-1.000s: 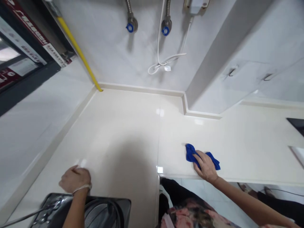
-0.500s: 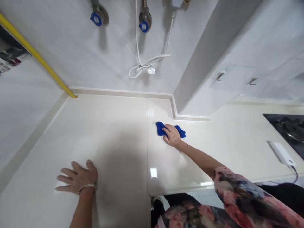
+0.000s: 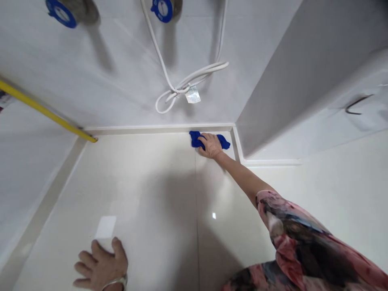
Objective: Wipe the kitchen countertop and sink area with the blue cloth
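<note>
My right hand (image 3: 211, 144) presses a blue cloth (image 3: 195, 139) onto the pale glossy countertop (image 3: 151, 182), close to the back ledge and left of the inner corner. Its fingers curl over the cloth, whose two ends stick out on either side. My left hand (image 3: 101, 264) lies flat on the countertop at the lower left, fingers spread, holding nothing. A band circles that wrist.
A white cable (image 3: 172, 91) hangs in a tied loop on the wall above the cloth. Two blue-handled valves (image 3: 163, 9) are higher up. A yellow pipe (image 3: 45, 113) meets the counter at left. A hook (image 3: 357, 105) is on the jutting wall at right.
My right hand has pushed the cloth away from me, up to the back ledge. The view has leaned in closer to the wall. My left hand stays spread on the counter.
</note>
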`<action>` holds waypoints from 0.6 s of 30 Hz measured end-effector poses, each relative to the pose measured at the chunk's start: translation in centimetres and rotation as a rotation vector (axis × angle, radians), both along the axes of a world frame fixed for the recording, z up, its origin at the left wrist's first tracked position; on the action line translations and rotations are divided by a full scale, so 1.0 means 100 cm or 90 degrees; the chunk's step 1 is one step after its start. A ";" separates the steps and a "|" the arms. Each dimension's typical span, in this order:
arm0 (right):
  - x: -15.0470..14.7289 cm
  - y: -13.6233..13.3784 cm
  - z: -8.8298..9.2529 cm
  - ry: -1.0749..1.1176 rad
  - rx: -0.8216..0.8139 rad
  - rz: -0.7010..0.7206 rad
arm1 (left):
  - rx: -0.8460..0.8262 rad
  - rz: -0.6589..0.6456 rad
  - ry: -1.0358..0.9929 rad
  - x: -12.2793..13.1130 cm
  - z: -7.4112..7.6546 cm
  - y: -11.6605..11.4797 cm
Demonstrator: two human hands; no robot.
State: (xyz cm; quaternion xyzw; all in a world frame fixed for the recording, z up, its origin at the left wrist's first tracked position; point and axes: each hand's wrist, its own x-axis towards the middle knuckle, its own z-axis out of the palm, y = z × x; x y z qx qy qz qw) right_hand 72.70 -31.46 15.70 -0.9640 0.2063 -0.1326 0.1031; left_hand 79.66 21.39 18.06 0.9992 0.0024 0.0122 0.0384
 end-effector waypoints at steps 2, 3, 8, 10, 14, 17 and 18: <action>0.016 -0.012 -0.001 -0.014 0.004 0.010 | -0.014 0.024 -0.029 0.001 -0.001 -0.001; 0.022 -0.017 -0.002 -0.018 0.006 0.013 | -0.017 0.028 -0.035 0.001 -0.001 -0.001; 0.031 -0.023 0.001 -0.024 0.023 -0.002 | -0.013 0.028 -0.049 0.003 -0.007 0.003; 0.025 -0.011 0.005 -0.015 0.029 -0.036 | -0.015 0.030 -0.046 0.001 -0.007 0.004; 0.005 0.047 0.010 -0.012 0.036 -0.088 | -0.028 0.034 -0.034 -0.002 -0.007 0.002; -0.015 0.119 0.012 -0.006 0.037 -0.039 | -0.038 0.042 -0.039 -0.003 -0.006 0.001; -0.023 0.147 0.012 -0.002 0.037 -0.009 | -0.042 0.045 -0.035 -0.003 -0.006 0.001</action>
